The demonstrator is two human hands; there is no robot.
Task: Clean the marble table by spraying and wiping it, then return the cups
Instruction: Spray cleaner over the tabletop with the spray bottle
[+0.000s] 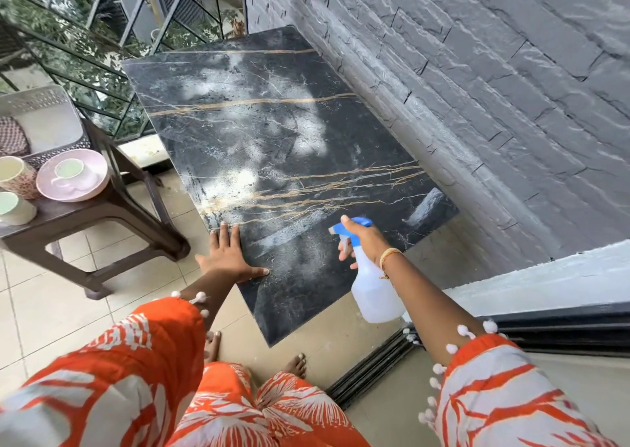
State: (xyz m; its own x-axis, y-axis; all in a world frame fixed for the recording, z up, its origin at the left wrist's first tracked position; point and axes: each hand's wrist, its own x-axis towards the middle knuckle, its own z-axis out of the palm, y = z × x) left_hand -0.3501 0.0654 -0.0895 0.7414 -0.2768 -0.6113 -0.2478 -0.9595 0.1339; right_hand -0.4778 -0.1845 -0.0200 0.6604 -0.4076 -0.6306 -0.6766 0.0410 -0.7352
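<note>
**On the balcony: marble table under spray, cups parked aside**

Against the grey stone wall [477, 71] on the right stands the black marble table [289, 133], its top veined in gold and white and mottled with pale misted patches. Its right long edge runs close along the wall; its left long edge and near corner face open tiled floor [51, 310], where the person stands barefoot in orange-and-white patterned clothing. A dark sliding-door track [392, 354] crosses the floor near the right foot.

To the left, well apart from the marble, a brown side table [102, 214] carries a pink plate [73, 180] with a small cup [70, 168] on it, a speckled cup [17, 173] just beside the plate, and a white cup [13, 208] nearer the viewer. A cream chair [41, 119] stands behind it, before a black railing [85, 61] and foliage.

The left hand [230, 255] lies flat and fully spread on the table's left edge near the near corner, gripping nothing. The right hand [363, 242] is closed around the neck of a translucent spray bottle [375, 289] with a blue trigger head, held above the table's near end, nozzle pointing left. No readable label or writing shows on the bottle.
</note>
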